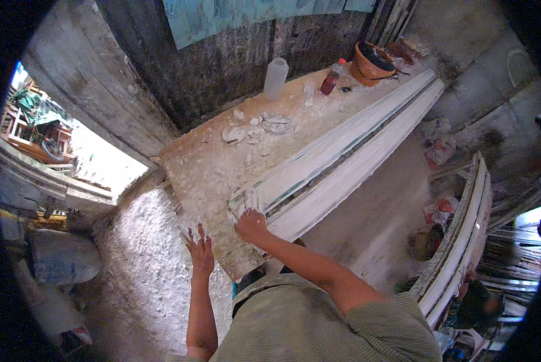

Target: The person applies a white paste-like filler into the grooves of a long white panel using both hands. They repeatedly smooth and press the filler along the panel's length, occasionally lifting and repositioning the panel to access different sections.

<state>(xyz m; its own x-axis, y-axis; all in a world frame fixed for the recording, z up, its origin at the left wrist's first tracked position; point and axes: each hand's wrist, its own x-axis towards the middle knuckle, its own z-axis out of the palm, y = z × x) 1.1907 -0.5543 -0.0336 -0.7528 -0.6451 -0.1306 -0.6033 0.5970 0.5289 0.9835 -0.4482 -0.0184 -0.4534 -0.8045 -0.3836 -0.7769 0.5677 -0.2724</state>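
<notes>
One moulding end sits under the right hand grip.

Right hand hides the near end of the white moulding

You wear an olive-green, short-sleeved top with a fine ribbed or corduroy-like texture, thin lines running across the fabric. The right sleeve ends above your elbow with a stitched hem, faintly dusted pale. Both forearms are bare: no gloves, no watch, no bands. Your left hand and right hand carry whitish powder, thickest on the fingers. A darker collar or inner garment edge shows at the neckline, with a small teal patch beside it.
</notes>
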